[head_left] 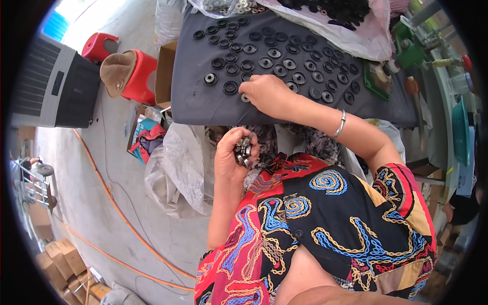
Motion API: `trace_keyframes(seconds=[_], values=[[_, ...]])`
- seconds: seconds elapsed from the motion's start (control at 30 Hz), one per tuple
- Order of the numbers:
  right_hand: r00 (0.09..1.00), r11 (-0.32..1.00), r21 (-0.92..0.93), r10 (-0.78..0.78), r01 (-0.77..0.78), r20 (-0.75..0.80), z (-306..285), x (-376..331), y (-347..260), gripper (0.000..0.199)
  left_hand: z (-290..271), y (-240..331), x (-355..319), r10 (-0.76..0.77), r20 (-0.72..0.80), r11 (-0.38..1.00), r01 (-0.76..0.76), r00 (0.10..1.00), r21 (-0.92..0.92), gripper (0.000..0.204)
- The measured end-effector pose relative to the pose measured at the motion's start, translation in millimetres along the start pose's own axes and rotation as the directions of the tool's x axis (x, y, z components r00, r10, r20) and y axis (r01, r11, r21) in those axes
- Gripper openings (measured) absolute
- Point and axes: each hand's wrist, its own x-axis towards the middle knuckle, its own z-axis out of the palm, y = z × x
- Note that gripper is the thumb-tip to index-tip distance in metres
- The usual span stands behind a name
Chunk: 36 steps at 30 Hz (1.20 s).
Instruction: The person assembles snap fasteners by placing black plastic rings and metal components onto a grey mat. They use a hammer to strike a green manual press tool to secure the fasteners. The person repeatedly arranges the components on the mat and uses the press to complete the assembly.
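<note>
My left hand (227, 158) is curled, palm up, around several small shiny metal bearings (244, 148), just off the table's near edge. Over the dark grey table (198, 109), my right hand (270, 95) pinches a single metal bearing (245, 97) at its fingertips. The black round wheel (230, 87) to the left of those fingertips lies flat, its centre dark. Another wheel (210, 79), farther left, has a metal ring in its middle. Many more black wheels (266, 62) spread in loose rows across the cloth; my right hand partly hides a few.
At the table's far side, a white plastic sheet (373, 38) holds a heap of black parts (338, 11). A green tray (375, 81) and green machine (406, 46) stand at right. Red stools (140, 81), a grey plastic unit (56, 84), clear bags (178, 168) and an orange hose (109, 195) occupy the left.
</note>
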Motion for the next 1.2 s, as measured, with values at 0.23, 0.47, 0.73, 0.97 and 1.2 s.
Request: trace_keyframes(seconds=[0.23, 0.47, 0.73, 0.97, 1.2], values=[[0.986, 0.963, -0.215, -0.161, 0.165, 0.039, 3, -6, -5, 0.013, 3, 1, 5, 0.015, 0.02, 0.994, -0.013, 1.0, -0.105, 0.017], [0.982, 0.992, -0.117, -0.072, 0.052, -0.177, -50, 12, 46, 0.021, 0, -3, 9, 0.029, 0.101, 0.994, -0.018, 0.995, -0.108, 0.021], [0.997, 0.977, -0.201, 0.072, -0.067, 0.017, -48, 26, 61, 0.014, 3, -3, 16, 0.017, 0.136, 0.993, -0.001, 0.991, -0.119, 0.021], [0.992, 0.954, -0.298, 0.077, -0.044, 0.102, -50, 40, 60, 0.015, 7, 5, 15, 0.053, 0.223, 0.995, -0.031, 0.973, -0.098, 0.017], [0.979, 0.918, -0.385, -0.154, 0.091, -0.136, -50, 14, 35, 0.021, 29, 9, -1, 0.031, 0.128, 0.997, -0.041, 0.991, 0.07, 0.018]])
